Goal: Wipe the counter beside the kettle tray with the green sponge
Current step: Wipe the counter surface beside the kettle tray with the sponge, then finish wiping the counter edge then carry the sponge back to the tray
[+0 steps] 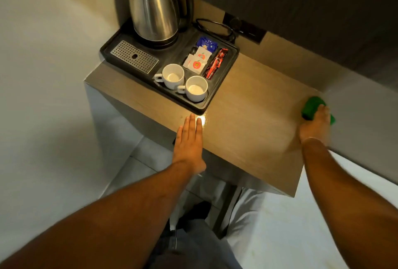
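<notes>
A wooden counter (254, 113) carries a black kettle tray (224, 79) on its left half. My right hand (315, 125) presses the green sponge (311, 106) at the counter's far right edge, blurred by motion. Flat on the counter's front edge, just below the tray's near corner, rests my left hand (189, 141), fingers straight and together, holding nothing.
On the tray stand a steel kettle (154, 8), two white cups (184, 82), sachets (203, 57) and a perforated metal drip plate (134, 56). A black cord (217, 28) runs to a wall socket (245, 28) behind. A white bed (301, 225) lies at lower right.
</notes>
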